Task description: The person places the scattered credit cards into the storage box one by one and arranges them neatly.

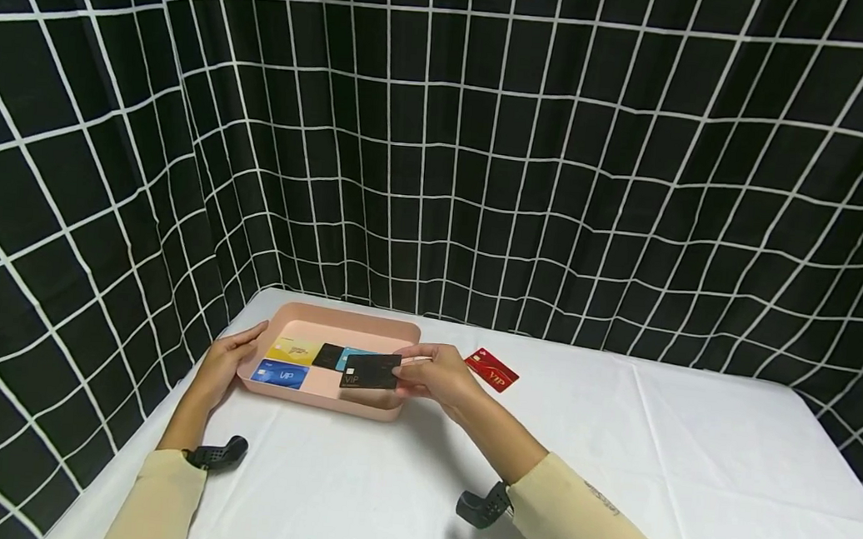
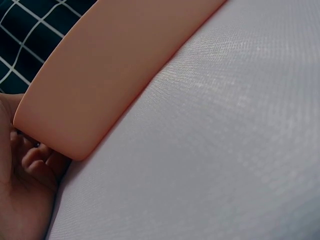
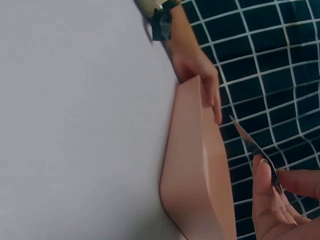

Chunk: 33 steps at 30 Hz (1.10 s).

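Observation:
My right hand [image 1: 439,380] pinches a black VIP card [image 1: 367,371] between thumb and fingers, over the right part of a pink tray [image 1: 347,408]. The right wrist view shows the card [image 3: 250,142] nearly edge-on, tilted above the tray's rim. My left hand [image 1: 225,364] holds the tray's left end, with curled fingers [image 2: 37,165] against the outer wall. Inside the tray lie a yellow card [image 1: 293,350], a blue VIP card [image 1: 280,373], another black card [image 1: 328,355] and a light blue card [image 1: 350,354]. The held card partly covers the light blue one.
A red VIP card [image 1: 492,370] lies on the white tablecloth [image 1: 614,449], right of the tray and behind my right hand. A black curtain with a white grid [image 1: 476,164] stands along the table's back and left edges. Dark wrist devices [image 1: 485,505] sit at both cuffs.

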Tool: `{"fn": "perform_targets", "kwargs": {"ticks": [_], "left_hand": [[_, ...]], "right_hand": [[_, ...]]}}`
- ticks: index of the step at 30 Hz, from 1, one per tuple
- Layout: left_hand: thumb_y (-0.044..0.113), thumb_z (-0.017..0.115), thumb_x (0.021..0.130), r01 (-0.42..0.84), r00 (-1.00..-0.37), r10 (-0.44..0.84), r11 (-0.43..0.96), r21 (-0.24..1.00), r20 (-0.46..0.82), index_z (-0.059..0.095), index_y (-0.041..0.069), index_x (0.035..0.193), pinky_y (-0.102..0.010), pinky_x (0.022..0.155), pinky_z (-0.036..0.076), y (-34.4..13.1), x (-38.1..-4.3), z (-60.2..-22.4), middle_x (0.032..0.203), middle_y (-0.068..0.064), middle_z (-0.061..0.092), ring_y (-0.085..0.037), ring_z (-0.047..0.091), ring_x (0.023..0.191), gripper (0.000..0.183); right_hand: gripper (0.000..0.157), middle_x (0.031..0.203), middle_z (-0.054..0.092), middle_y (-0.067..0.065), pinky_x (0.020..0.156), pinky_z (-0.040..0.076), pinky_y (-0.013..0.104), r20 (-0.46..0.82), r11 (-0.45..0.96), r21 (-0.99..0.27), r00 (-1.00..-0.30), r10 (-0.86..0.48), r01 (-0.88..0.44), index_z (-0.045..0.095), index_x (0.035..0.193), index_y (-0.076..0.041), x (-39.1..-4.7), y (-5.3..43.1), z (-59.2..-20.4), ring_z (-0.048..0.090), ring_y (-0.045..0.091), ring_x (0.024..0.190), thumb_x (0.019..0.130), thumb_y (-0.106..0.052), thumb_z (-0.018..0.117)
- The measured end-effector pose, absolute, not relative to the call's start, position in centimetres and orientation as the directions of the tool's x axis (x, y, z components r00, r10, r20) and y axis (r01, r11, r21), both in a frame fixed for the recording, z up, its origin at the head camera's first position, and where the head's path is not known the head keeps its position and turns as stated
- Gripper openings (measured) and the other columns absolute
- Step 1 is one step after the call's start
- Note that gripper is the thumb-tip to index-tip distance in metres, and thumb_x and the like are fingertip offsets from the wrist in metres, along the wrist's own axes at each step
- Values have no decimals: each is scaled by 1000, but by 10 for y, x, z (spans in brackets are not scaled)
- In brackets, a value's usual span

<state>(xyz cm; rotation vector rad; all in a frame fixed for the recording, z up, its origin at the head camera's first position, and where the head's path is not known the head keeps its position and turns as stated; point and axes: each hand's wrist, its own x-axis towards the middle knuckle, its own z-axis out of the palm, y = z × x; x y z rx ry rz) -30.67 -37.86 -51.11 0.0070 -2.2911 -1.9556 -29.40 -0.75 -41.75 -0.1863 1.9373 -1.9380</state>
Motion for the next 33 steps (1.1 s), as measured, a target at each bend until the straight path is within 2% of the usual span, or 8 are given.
{"fn": "perform_targets", "kwargs": {"ticks": [7,17,24,28,33], "left_hand": [[5,38,107,65,-993,-86,146,987,78,39,0,153,-43,124,16,-377,-306,-511,163,-12,32,-25,18,154,46],[5,39,107,62,-993,-87,144,988,75,39,0,153,-43,124,16,-377,-306,-511,163,-12,32,-25,18,154,46],[4,40,107,83,-993,-76,127,988,93,39,-2,152,-43,124,16,-379,-308,-514,162,-14,32,-26,18,154,46],[4,41,106,89,-992,-73,136,987,99,40,-2,152,-44,124,15,-379,-308,-515,162,-15,32,-27,18,154,46],[3,40,107,91,-992,-71,128,988,101,40,-2,152,-44,124,16,-380,-309,-514,162,-15,32,-26,18,154,46]], "right_hand": [[31,92,70,17,64,61,26,-179,56,-984,-920,-349,170,63,119,14,-301,-22,-417,68,12,61,88,11,66],[33,87,67,15,74,62,37,-199,83,-980,-905,-377,181,60,122,16,-308,-42,-425,69,17,60,89,14,65],[31,95,65,21,74,62,37,-199,111,-979,-910,-363,169,60,117,17,-313,-55,-435,71,22,64,87,16,65],[29,93,65,20,76,62,38,-214,133,-975,-910,-354,177,60,115,18,-314,-59,-438,73,26,67,86,17,66],[28,93,69,23,72,62,36,-222,160,-972,-910,-351,175,62,113,18,-313,-66,-437,72,22,62,86,17,67]]}}
